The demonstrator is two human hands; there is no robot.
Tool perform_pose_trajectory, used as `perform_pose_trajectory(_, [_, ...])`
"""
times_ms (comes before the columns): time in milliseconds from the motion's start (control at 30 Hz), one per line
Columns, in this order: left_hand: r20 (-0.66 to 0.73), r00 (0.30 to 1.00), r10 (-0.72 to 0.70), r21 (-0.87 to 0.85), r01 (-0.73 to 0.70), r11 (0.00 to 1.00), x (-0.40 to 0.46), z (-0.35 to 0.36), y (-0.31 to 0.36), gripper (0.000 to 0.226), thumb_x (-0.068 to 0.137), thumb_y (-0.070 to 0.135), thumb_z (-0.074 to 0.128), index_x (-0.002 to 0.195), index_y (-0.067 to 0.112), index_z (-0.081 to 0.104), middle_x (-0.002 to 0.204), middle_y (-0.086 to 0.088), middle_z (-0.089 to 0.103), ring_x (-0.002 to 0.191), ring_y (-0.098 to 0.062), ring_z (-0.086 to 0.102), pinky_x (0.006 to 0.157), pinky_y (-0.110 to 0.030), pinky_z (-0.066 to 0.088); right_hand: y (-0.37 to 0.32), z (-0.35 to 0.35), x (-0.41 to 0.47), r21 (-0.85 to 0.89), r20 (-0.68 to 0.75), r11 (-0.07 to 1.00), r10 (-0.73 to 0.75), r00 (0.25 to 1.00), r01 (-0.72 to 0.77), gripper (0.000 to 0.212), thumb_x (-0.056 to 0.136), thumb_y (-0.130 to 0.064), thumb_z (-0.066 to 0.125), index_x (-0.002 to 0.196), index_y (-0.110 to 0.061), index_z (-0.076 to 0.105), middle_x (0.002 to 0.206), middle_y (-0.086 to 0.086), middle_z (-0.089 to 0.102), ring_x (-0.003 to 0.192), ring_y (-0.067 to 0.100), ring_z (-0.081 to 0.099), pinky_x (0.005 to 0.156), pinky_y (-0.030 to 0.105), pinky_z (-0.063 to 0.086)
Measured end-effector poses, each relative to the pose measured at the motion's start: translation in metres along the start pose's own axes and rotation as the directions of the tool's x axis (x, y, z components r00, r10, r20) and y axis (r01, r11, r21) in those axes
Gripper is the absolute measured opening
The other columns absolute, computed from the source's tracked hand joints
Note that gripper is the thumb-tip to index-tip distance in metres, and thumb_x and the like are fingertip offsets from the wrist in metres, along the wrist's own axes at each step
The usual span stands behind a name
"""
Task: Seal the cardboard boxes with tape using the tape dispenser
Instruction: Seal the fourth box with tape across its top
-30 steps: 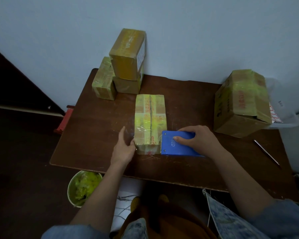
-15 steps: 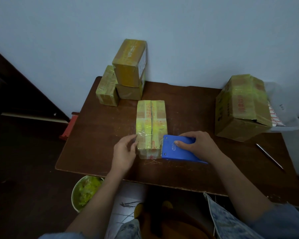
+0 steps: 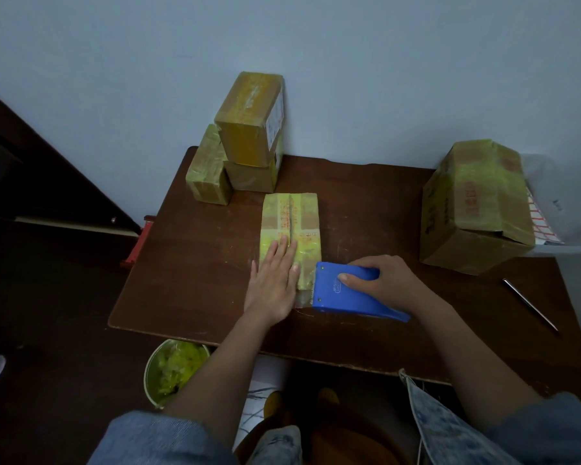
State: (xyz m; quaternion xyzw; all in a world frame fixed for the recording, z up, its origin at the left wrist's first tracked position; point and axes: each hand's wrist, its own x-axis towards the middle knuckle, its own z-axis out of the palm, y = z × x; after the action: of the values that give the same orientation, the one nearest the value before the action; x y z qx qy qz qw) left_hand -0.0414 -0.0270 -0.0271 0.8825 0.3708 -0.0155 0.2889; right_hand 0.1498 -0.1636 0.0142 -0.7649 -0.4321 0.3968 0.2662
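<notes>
The box (image 3: 291,226) being sealed lies flat near the middle of the table (image 3: 366,209), its top wrapped in yellowish tape with a dark seam running down the centre. The left hand (image 3: 274,280) lies flat on the near end of the box, fingers straight and together, gripping nothing. Just right of the box's near corner, the blue dispenser (image 3: 346,292) rests on the table, its toothed edge against the box, where a strip of clear tape (image 3: 304,298) shows. The right hand (image 3: 379,283) curls over the dispenser, thumb on its side.

Behind the box, against the wall, stand three taped boxes (image 3: 245,146) (one stacked on another, the third beside them). Well right of the box sits a bigger, tilted carton (image 3: 473,203), leaning against a clear plastic bin (image 3: 560,236) holding red-lined papers. Right of the dispenser, a thin metal rod (image 3: 530,305) lies on the table. Below the table's near edge, left of the box, a pail (image 3: 173,370) holds crumpled yellow-green tape scraps.
</notes>
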Motion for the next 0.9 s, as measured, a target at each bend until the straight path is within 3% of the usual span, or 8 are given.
perform_pose_trajectory(233, [0.064,0.997,-0.035,0.124,0.027,0.992,0.003,0.001,0.002,0.054,0.102,0.051,0.01,0.149,0.042,-0.015,0.156,0.017,-0.025,0.142,-0.003,-0.027,0.12,-0.048,-0.008,0.001,-0.016,0.005,0.01,0.062,0.997,-0.079,0.995,0.079,0.013,0.085,-0.051,0.065,0.096,-0.044,0.067,0.095,-0.014,0.071,0.085,0.0,0.067,0.076,0.025,0.059])
perform_pose_trajectory(400, [0.069,0.997,-0.043,0.125,0.034,0.992,0.003,-0.001,0.002,0.053,0.101,0.055,0.011,0.146,0.046,-0.014,0.157,0.018,-0.025,0.142,-0.002,-0.028,0.118,-0.048,-0.009,0.008,-0.025,0.008,0.001,0.104,0.997,-0.072,0.992,0.072,0.031,0.074,-0.065,0.061,0.095,-0.043,0.069,0.094,-0.014,0.072,0.085,0.0,0.067,0.076,0.025,0.057])
perform_pose_trajectory(567, [0.043,0.998,-0.042,0.151,0.035,0.988,0.003,0.002,0.003,0.056,0.099,0.06,0.012,0.147,0.047,-0.014,0.156,0.018,-0.026,0.142,-0.004,-0.027,0.118,-0.048,-0.007,0.026,-0.051,-0.003,-0.05,0.094,0.998,-0.023,0.995,0.028,0.055,0.069,-0.072,0.058,0.103,-0.032,0.074,0.098,-0.011,0.073,0.088,0.006,0.068,0.083,0.036,0.059])
perform_pose_trajectory(900, [0.11,0.991,-0.081,0.178,0.06,0.982,0.002,-0.005,0.008,0.085,0.078,0.083,0.019,0.144,0.048,-0.019,0.155,0.018,-0.03,0.142,-0.004,-0.029,0.117,-0.051,-0.009,0.034,-0.057,-0.006,-0.066,0.13,0.997,-0.031,0.991,0.04,0.055,0.071,-0.072,0.059,0.105,-0.032,0.074,0.097,-0.014,0.073,0.088,0.001,0.068,0.084,0.034,0.059])
